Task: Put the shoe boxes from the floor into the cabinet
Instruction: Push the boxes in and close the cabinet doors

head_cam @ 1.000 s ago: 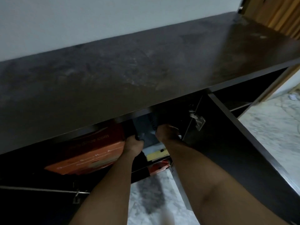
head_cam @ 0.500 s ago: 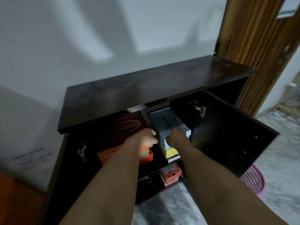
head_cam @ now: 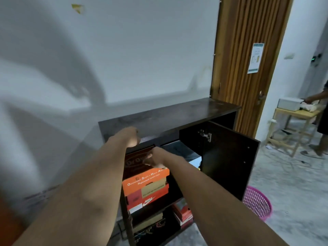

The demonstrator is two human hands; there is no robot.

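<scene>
While both forearms reach forward from the bottom edge, the right hand (head_cam: 154, 159) hangs just above the orange shoe box (head_cam: 145, 178), fingers loosely curled and gripping nothing; whether they brush the lid cannot be told. That box tops a stack inside the cabinet (head_cam: 177, 118), resting on a red box (head_cam: 147, 197) below it. Higher and further left, the left hand (head_cam: 130, 136) sits blurred at the cabinet's top front edge, fingers bent, and its grasp cannot be made out. A dark red box (head_cam: 136, 161) stands behind the orange one, half hidden by the right hand. To the right, a grey-blue box (head_cam: 181, 151) lies in the next compartment, partly covered by the open door (head_cam: 229, 162). More boxes on the lower shelf are dim and hard to read. A pink basket (head_cam: 257, 204) stands on the floor past the door. Further off, a wooden stool (head_cam: 294, 128) holds a white box, and another person's arm is cut off at the right edge.
</scene>
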